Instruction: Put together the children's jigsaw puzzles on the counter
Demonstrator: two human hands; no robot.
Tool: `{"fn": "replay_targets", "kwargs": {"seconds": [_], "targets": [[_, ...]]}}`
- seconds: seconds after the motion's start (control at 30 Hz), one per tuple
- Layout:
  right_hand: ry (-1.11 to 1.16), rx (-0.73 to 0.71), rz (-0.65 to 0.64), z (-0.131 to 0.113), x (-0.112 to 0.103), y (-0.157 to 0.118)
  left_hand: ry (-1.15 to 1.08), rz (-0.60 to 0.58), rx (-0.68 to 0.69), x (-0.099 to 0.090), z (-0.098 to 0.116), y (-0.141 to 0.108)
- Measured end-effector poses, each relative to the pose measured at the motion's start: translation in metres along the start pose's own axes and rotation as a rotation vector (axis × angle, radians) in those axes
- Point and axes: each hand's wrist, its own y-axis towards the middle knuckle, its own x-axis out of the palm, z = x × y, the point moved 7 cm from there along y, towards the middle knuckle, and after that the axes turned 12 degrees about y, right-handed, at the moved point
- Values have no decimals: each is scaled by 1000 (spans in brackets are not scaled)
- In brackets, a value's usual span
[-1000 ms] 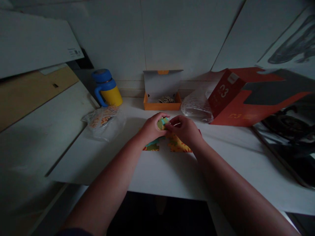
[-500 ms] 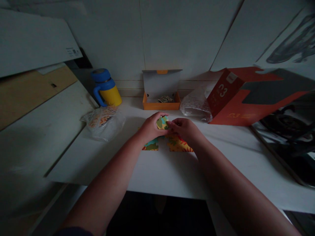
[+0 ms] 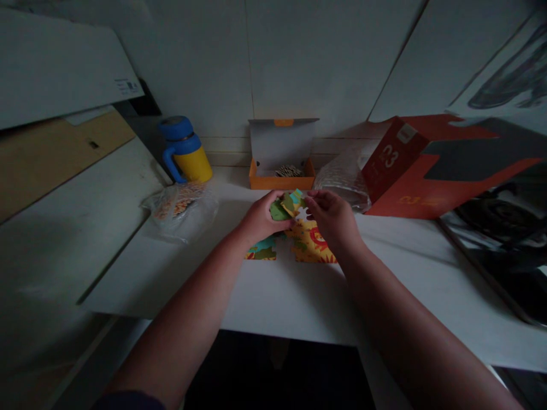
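Note:
My left hand (image 3: 260,217) is closed around a small bunch of green puzzle pieces (image 3: 278,210), some fanned out above the fingers. Close beside it, my right hand (image 3: 335,219) has its fingers pinched at a pale-backed puzzle piece (image 3: 302,214) on the right side of the bunch. Below the hands, two joined parts of a puzzle lie on the white table. The right puzzle part (image 3: 315,250) is yellow with a red lion, partly covered by my right hand. The left puzzle part (image 3: 262,250) is teal, green and yellow, partly hidden by my left hand.
An open orange box (image 3: 282,183) with striped pieces stands behind the hands. To its right are clear plastic wrap (image 3: 342,179) and a large red box (image 3: 410,188). A blue-and-yellow jug (image 3: 188,154) and a plastic bag of sticks (image 3: 182,210) stand left. A stove (image 3: 499,228) is far right.
The bunch in my left hand has spread apart, with pieces fanned upward. My right hand has moved slightly right and up, uncovering more of the lion picture.

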Motion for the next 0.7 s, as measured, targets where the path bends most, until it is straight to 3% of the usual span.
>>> {"fn": "replay_targets", "kwargs": {"seconds": [0.13, 0.3, 0.4, 0.7], "targets": [[-131, -52, -12, -13, -10, 3, -32, 73, -73, -8, -11, 3], [-385, 177, -419, -10, 10, -10, -62, 219, -255, -23, -32, 3], [-558, 223, -569, -6, 21, -22, -147, 260, -329, -24, -42, 1], [-745, 93, -665, 7, 36, -32, -211, 273, -378, -21, -48, 0]]}}
